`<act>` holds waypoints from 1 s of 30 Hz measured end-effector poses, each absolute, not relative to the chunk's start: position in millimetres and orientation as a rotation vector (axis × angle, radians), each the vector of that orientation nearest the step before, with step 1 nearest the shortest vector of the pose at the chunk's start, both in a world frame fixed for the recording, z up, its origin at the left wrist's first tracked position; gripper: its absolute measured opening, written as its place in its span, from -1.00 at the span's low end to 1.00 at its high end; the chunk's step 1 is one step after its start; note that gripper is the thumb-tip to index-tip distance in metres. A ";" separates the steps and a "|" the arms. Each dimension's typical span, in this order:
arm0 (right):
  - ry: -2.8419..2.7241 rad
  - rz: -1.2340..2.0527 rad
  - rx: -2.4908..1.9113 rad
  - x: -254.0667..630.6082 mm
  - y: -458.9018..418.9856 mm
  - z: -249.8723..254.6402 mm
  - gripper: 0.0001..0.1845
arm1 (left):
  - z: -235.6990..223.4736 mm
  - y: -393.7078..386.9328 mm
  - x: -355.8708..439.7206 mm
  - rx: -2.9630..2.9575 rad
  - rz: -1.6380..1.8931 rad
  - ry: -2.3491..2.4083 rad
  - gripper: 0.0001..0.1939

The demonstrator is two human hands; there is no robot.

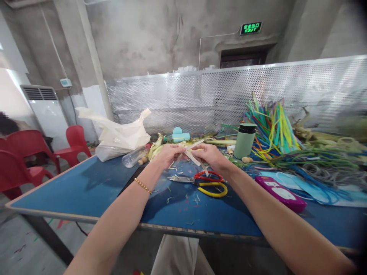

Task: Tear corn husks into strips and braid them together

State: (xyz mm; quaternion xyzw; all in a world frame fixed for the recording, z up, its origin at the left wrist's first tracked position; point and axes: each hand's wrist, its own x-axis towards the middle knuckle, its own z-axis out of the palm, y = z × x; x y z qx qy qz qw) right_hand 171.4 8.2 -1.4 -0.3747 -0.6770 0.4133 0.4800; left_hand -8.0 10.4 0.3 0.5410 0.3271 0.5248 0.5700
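Chairs (30, 156) in red stand beyond the left end of the blue desk (97, 193), where a pale plastic bag (126, 133) sits slumped, with a clear bottle (132, 157) lying just beside it. Next comes the left hand (167, 154), its grip narrow, fingertips pinched on one side of some pale strips (193, 157). Those strips are held up between both hands, above the middle of the desk, crossing one another with their ends sticking out loose. Small scraps (196, 198) lie scattered below, so some trimming or splitting has probably been done already; a tool with red and yellow handles (183, 179) rests there, untouched. The right hand (212, 156) pinches the other side of the strips, its grip equally narrow. Judging by those free ends, the piece looks only partly worked, and securing it seems left to do; how many turns or folds are in place is too small to tell. Further right stand a green canister (245, 141) and a bundle of coloured strips (279, 128), with a purple box (281, 193) lying nearer the right forearm.
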 end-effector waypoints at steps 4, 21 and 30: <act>-1.676 0.920 -0.920 171.8 2.2 3.8 -0.72 | -0.4 13.7 -12.5 1.265 1.232 0.788 -0.84; -1.931 0.827 -0.748 183.7 -7.7 19.6 -0.80 | 2.1 5.9 -12.0 1.396 1.092 0.753 -0.87; -1.977 0.291 -0.863 176.6 5.7 9.9 -0.78 | 2.6 -2.6 -8.6 1.552 0.910 0.744 -0.87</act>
